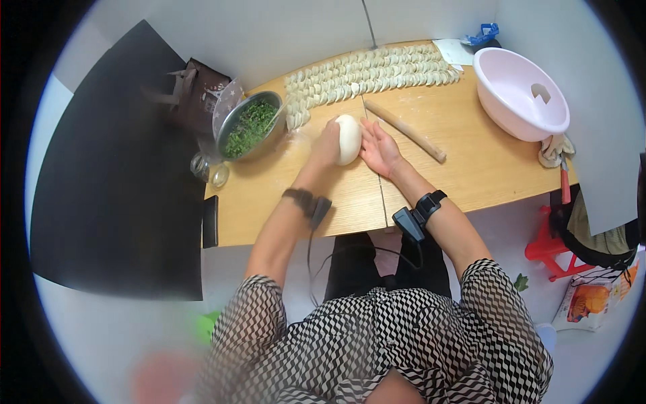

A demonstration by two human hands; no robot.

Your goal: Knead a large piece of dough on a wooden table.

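A smooth white ball of dough (349, 140) is at the middle of the wooden table. My left hand (326, 145) holds it from the left, its fingertips partly hidden behind the dough. On the other side my right hand (382, 149) lies open with the palm turned up and the fingers stretched toward the dough's edge; whether they touch it I cannot tell. Just beyond my right hand a wooden rolling pin (406, 131) rests at a slant. To the left stands a metal bowl (276, 138) of chopped green filling (250, 128), with a utensil handle leaning over its rim.
Rows of folded dumplings (367, 71) line the table's back edge. A large pale pink basin (518, 94) stands at the right, near a red-handled knife (564, 183) by the edge. Glass jars (200, 165) sit at the left, beside a brown bag (205, 87). A red stool (548, 246) is below.
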